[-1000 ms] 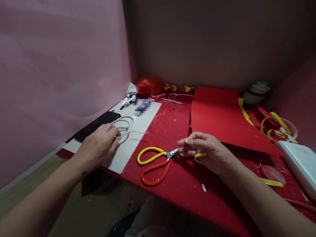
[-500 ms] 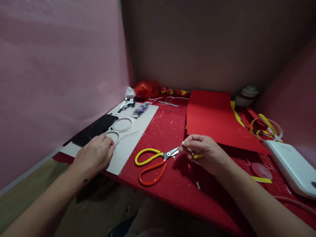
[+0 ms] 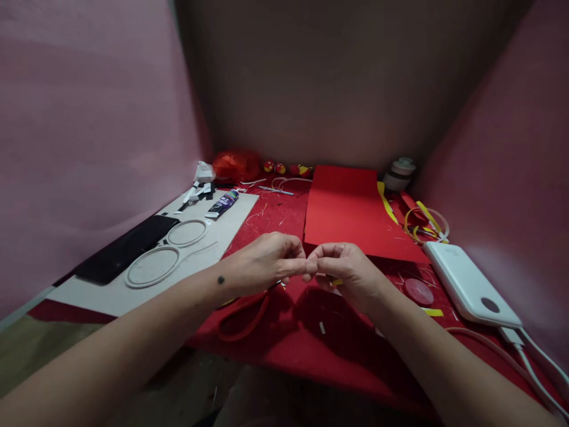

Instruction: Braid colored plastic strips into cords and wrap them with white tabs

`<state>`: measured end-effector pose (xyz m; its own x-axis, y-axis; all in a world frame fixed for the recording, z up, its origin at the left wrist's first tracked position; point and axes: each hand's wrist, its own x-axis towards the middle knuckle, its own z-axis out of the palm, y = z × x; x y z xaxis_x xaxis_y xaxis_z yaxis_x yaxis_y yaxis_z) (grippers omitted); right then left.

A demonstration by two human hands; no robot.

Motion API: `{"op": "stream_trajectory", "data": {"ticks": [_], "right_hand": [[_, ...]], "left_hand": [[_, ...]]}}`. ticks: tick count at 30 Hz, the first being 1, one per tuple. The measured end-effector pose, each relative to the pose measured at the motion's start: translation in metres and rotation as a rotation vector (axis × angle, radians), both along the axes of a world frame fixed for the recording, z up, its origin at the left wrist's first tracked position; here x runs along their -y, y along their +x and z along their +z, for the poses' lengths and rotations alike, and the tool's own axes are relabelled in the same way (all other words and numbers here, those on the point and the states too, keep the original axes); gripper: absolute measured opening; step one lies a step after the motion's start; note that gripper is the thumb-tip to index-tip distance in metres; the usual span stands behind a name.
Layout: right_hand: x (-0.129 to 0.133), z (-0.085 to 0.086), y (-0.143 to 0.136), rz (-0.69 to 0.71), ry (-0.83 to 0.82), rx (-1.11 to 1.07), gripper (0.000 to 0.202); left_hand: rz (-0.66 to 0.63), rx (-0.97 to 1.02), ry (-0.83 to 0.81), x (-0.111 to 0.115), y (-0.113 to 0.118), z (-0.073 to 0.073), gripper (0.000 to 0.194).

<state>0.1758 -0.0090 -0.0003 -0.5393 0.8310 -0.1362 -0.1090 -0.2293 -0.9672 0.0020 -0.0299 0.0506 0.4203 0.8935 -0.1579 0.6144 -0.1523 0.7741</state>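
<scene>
My left hand [image 3: 271, 261] and my right hand [image 3: 347, 270] meet fingertip to fingertip above the red table [image 3: 288, 362]. Both are pinched; whatever sits between the fingertips is hidden or too small to name. Beneath my left hand lie scissors, their red handle [image 3: 242, 335] showing and the blades mostly covered. A yellow strip [image 3: 336, 282] shows under the fingers of my right hand. One small white piece [image 3: 322, 327] lies on the cloth below the hands.
At left, two round rings [image 3: 153, 267] and a glue tube [image 3: 223, 203] rest on a pale board [image 3: 104, 296], near a black flat object [image 3: 127, 249]. Red sheets [image 3: 344, 207] lie behind my hands; a white power bank [image 3: 471, 284] is at right.
My left hand has left the rings and come right to meet my right hand, now covering part of the scissors. The view has shifted, so table items appear further left.
</scene>
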Motion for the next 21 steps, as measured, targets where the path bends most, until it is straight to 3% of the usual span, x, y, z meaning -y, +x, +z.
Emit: {"op": "stream_trajectory", "data": {"ticks": [6, 15, 21], "right_hand": [[-0.006, -0.001, 0.017, -0.017, 0.030, -0.030, 0.008], [-0.013, -0.006, 0.027, -0.011, -0.036, -0.080, 0.005], [-0.013, -0.005, 0.028, 0.017, -0.069, -0.099, 0.007]], "left_hand": [[-0.085, 0.165, -0.240, -0.023, 0.018, -0.001, 0.022], [-0.126, 0.118, -0.232, -0.033, 0.024, -0.004, 0.019], [-0.116, 0.142, -0.157, -0.033, 0.021, -0.012, 0.019]]}}
